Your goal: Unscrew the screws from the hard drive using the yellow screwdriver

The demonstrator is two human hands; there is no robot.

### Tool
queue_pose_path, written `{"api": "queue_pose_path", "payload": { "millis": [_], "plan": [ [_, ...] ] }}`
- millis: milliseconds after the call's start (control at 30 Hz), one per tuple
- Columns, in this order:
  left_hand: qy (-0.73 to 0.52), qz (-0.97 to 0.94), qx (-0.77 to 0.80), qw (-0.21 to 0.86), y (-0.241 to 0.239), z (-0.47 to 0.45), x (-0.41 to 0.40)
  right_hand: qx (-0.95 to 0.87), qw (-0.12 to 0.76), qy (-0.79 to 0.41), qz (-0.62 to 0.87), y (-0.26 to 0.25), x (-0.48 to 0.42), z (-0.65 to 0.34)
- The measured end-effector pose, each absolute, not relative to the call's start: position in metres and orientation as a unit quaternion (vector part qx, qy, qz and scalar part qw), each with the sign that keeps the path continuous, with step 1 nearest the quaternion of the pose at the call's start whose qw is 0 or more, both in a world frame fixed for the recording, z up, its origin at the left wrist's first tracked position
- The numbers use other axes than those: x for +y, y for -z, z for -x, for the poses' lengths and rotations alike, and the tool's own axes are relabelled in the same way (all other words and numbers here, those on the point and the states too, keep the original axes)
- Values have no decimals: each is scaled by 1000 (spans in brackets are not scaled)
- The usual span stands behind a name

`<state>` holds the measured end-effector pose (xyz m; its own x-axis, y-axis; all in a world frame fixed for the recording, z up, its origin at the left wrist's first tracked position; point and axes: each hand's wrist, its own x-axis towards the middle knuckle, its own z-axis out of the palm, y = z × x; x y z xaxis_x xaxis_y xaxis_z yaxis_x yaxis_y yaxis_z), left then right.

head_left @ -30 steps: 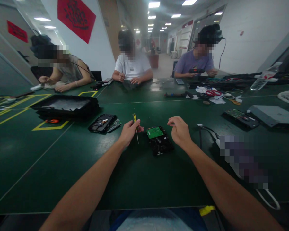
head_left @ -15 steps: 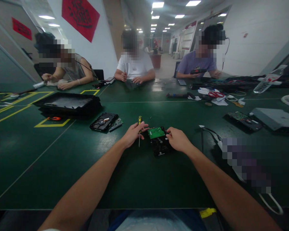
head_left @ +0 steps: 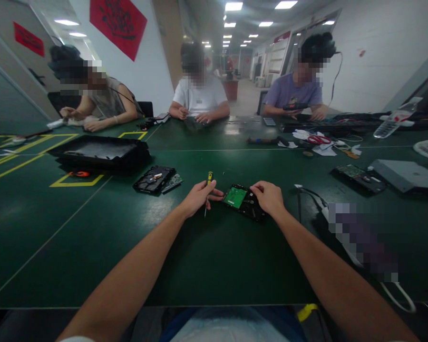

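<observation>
My left hand [head_left: 199, 197] is closed around a screwdriver [head_left: 210, 177] with a yellow and black handle; its thin shaft points down toward me. Stretched fingertips of that hand reach the left edge of a black hard drive [head_left: 254, 209]. A green circuit board [head_left: 235, 196] covers the drive's left part. My right hand [head_left: 269, 195] has its fingers bent and pinched at the drive's upper right edge, and hides that corner. The drive lies slanted on the green table [head_left: 214, 266], board side up.
Left of my hands lie another hard drive [head_left: 153, 179] and a loose circuit board [head_left: 173, 183]. Beyond them is a black tray [head_left: 100, 152]. To the right are a drive [head_left: 360, 179], a grey box [head_left: 408, 175] and a cable [head_left: 312, 194]. Three people sit across the table.
The hard drive has turned on the table, its near end swinging right. My right hand has shifted slightly right with it. My left hand keeps the screwdriver.
</observation>
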<state>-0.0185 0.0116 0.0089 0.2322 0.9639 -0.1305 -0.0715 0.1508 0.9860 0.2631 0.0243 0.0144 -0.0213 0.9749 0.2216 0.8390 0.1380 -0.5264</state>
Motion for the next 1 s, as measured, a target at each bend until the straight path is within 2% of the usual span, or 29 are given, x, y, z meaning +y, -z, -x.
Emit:
{"api": "queue_pose_path", "payload": {
  "millis": [100,200,433,567,767,1000],
  "plan": [
    [-423,-486,445,622,-9,19,12,-735,262,-130,612,-11,24,-259],
    [-474,-467,428,611,-7,20,14,-764,241,-128,585,-10,19,-253],
    [-608,-461,389,516,-12,29,20,-767,222,-120,590,-11,11,-249],
    [-674,-462,395,419,-18,33,22,-781,207,-121,576,-14,10,-246],
    [-691,-528,390,302,-25,27,13,-816,194,-123,530,-17,10,-241],
    [-655,-585,411,242,-30,12,-5,-837,200,-129,493,-14,12,-244]
  ]
}}
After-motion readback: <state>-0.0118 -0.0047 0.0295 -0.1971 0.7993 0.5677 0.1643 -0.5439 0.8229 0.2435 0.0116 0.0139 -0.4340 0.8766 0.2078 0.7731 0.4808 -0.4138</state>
